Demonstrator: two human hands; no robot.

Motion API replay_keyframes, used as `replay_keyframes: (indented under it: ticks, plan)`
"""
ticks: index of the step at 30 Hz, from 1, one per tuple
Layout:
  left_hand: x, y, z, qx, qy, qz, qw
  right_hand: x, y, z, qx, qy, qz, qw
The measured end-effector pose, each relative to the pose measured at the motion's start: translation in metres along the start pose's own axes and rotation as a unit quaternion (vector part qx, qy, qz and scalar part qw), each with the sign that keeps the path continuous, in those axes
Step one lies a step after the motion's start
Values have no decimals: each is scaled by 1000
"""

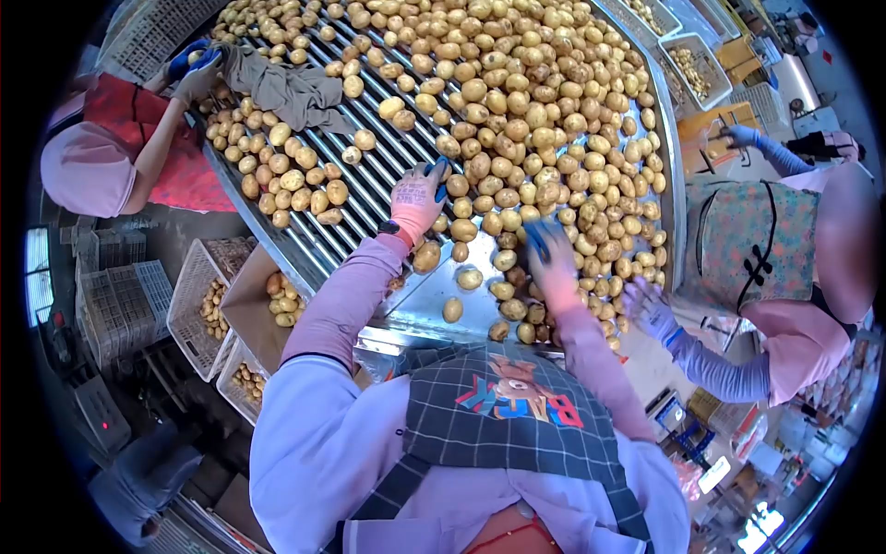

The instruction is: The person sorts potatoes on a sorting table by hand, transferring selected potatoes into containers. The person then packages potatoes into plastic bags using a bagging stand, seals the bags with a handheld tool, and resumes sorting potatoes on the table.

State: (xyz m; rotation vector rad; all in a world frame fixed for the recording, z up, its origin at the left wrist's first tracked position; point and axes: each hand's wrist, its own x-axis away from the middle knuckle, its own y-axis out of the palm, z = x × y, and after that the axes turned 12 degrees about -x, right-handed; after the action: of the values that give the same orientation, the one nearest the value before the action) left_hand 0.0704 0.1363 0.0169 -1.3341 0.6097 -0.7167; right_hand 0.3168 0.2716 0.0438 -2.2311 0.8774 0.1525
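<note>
My left hand [418, 199], in a pink glove with blue on the fingers, is at the right edge of the metal rollers [325, 138]. Its fingers are apart, beside the heaped potatoes [526, 102], with none plainly in its grasp. Over the near part of the heap, my right hand [552, 262] is blurred by motion; its blue fingertips reach among potatoes, and any hold is hidden. Between my hands, a few loose potatoes [452, 309] lie on the shiny metal sheet [426, 297].
On the left, a co-worker's gloved hands [196, 74] are beside a grey cloth [288, 88] on the rollers. At right, another person's gloved hand [651, 311] is near the table's metal rim [676, 166]. Crates [191, 309] and a cardboard box [251, 309] with potatoes stand lower left.
</note>
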Motion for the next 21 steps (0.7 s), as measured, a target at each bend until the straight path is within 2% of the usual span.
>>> replay_keyframes:
  ticks: [1, 3, 5, 6, 7, 9, 11, 12, 13, 15, 17, 19, 21]
  plan:
    - [1, -8, 3, 3, 9, -26, 1000, -31, 23, 12, -8, -30, -29, 999]
    - [-7, -7, -2, 42, -30, -48, 998, -83, 58, 5, 28, 21, -47, 998]
    - [-16, 2, -20, 134, -79, -18, 988, -118, 75, -8, 184, 21, -86, 979]
    - [-22, 5, -27, 151, -93, -5, 984, -125, 81, -9, 193, 21, -98, 976]
    - [-26, 6, -31, 169, -107, 6, 980, -125, 85, -11, 171, 24, -115, 978]
    - [-40, 13, -36, 111, -122, 44, 985, -100, 83, -1, 64, 3, -86, 994]
    - [-56, 12, -38, 114, -174, 58, 977, -62, 59, 13, 33, -5, -165, 986]
    - [-62, 10, -40, 118, -201, 61, 971, -38, 38, 14, 60, -25, -185, 981]
    - [-66, 12, -41, 100, -198, 63, 973, -14, 15, 14, 88, -46, -205, 974]
    - [-73, 28, -52, 126, -140, 149, 971, 37, -26, 17, 118, 13, -220, 968]
    - [-86, 23, -48, 176, -51, 159, 970, 92, -61, 35, 140, 69, -233, 960]
    - [-112, 14, -33, 185, -30, 228, 956, 121, -75, 33, 145, 118, -210, 960]
    - [-146, 23, -21, 117, -3, 142, 983, 126, -67, 23, 152, 159, -154, 963]
